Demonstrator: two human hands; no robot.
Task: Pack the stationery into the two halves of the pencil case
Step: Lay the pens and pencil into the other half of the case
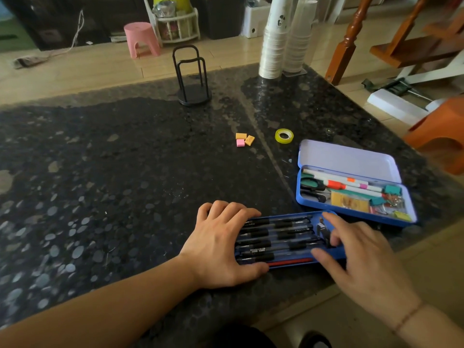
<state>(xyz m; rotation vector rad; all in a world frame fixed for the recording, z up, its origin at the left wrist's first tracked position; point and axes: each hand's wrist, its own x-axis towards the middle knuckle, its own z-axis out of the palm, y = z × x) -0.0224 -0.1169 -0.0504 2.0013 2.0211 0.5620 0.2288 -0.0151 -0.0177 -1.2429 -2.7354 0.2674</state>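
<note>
A shallow blue pen tray lies near the counter's front edge, filled with several black pens and a red one. My left hand clasps its left end, fingers over the pens. My right hand holds its right end, fingertips inside the tray. Behind to the right, a blue tin with its lid open holds scissors, markers, clips and sticky notes. Three small erasers and a roll of tape lie loose on the counter.
The dark speckled counter ends just below my hands. A black wire holder stands at the back middle, and stacked paper cups at the back right. An orange stool sits beyond the right edge.
</note>
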